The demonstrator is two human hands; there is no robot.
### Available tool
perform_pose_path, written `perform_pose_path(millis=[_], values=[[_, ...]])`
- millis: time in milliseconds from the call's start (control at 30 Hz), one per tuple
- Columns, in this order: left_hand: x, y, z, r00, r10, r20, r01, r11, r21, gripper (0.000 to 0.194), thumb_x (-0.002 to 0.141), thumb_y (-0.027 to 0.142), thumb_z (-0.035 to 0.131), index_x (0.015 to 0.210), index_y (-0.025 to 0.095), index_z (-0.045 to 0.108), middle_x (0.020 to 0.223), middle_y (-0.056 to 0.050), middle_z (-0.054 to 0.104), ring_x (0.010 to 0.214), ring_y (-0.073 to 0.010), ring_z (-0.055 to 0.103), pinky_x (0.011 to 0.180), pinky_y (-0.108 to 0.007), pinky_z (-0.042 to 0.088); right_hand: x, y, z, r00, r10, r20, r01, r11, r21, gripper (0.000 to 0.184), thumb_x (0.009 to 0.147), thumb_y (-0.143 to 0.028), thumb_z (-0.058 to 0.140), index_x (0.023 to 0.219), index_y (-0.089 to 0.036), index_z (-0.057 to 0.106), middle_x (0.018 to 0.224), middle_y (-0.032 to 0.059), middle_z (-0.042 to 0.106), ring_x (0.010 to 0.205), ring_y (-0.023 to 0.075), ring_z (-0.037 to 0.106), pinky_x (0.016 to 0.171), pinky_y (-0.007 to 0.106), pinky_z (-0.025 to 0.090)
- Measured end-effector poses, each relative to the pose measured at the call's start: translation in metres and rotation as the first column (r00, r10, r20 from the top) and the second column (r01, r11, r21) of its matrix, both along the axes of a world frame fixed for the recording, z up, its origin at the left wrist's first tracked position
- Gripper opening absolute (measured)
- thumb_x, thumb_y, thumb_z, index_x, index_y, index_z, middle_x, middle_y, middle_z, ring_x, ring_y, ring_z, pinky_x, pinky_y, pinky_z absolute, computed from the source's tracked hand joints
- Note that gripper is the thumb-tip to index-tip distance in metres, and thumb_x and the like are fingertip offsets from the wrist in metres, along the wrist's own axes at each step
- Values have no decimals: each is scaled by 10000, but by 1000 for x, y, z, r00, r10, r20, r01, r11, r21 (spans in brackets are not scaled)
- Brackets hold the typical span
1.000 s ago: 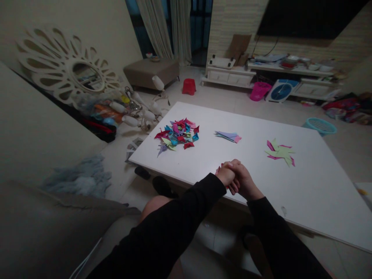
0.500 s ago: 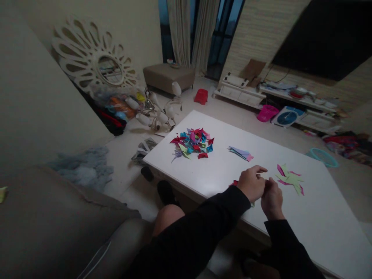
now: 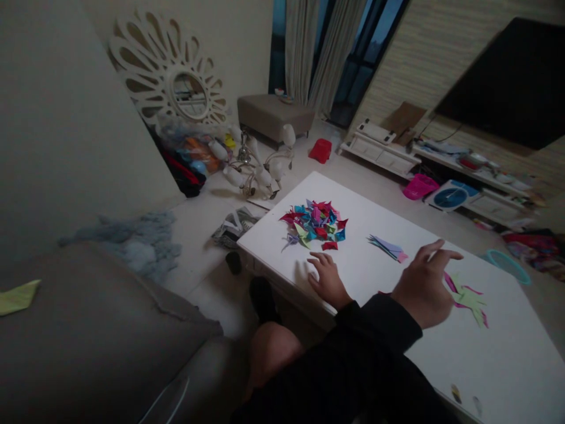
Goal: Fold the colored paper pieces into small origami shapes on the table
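Note:
My left hand (image 3: pixel 326 277) lies flat on the white table (image 3: pixel 379 347), fingers stretched out, just short of a pile of several small folded papers in many colours (image 3: pixel 315 224). It holds nothing. My right hand (image 3: pixel 424 282) hovers over the table with fingers spread and empty. It is between a small stack of purple and pink paper pieces (image 3: pixel 388 247) and a green and pink paper pinwheel shape (image 3: pixel 468 294). A sliver of red paper (image 3: pixel 383 292) shows at the edge of my right sleeve.
A sofa arm (image 3: pixel 88 330) with a yellow-green paper (image 3: pixel 17 294) is at my left. On the floor are a chandelier (image 3: pixel 256 165), a red stool (image 3: pixel 321 150), a pink basket (image 3: pixel 417 187) and a teal basket (image 3: pixel 505 265). A TV unit runs along the far wall.
My hands were clasped together at the table's edge, then parted. The left has reached toward the coloured pile and the right has lifted with fingers spread. The view swung left.

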State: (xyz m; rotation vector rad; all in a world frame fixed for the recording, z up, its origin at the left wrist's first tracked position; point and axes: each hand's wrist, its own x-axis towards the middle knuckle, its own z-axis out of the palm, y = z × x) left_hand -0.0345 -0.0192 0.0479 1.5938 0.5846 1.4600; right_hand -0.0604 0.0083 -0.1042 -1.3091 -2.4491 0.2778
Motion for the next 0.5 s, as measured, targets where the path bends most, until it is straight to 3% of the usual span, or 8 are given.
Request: perform_pose_path(millis=[133, 267, 367, 500], values=[[-10, 6, 3, 997, 38, -63, -37, 999, 24, 621, 750, -13, 428, 1344, 146, 512, 1524, -149, 411, 1453, -223, 383, 1167, -337, 406, -52, 32, 14, 958, 99, 270, -89, 995, -48, 369, 860, -220, 538, 1208, -199, 661, 1562, 94, 434, 1403, 349, 321, 993, 547, 402], [-19, 11, 4, 988, 87, -124, -86, 996, 15, 671, 720, -40, 407, 1354, 162, 500, 1504, -135, 435, 1442, -225, 396, 1176, -378, 407, -75, 51, 15, 907, 151, 393, -114, 987, -115, 346, 869, -216, 519, 1173, -178, 679, 1545, 93, 462, 1404, 365, 309, 993, 555, 382], [-24, 13, 4, 988, 96, -123, -95, 995, 15, 641, 733, -30, 408, 1345, 140, 501, 1490, -148, 437, 1432, -230, 405, 1170, -370, 412, -68, 50, 21, 911, 176, 373, -139, 983, -123, 400, 876, -225, 535, 1259, -173, 637, 1490, 116, 520, 1373, 358, 349, 992, 546, 383], [-27, 12, 5, 984, 112, -142, -115, 993, -14, 529, 790, -1, 404, 1283, 125, 551, 1394, -145, 512, 1344, -210, 490, 1126, -305, 440, -19, 28, 33, 967, 182, 178, -174, 983, -60, 361, 933, -265, 533, 1273, -189, 630, 1428, 117, 580, 1293, 328, 441, 989, 530, 415]])
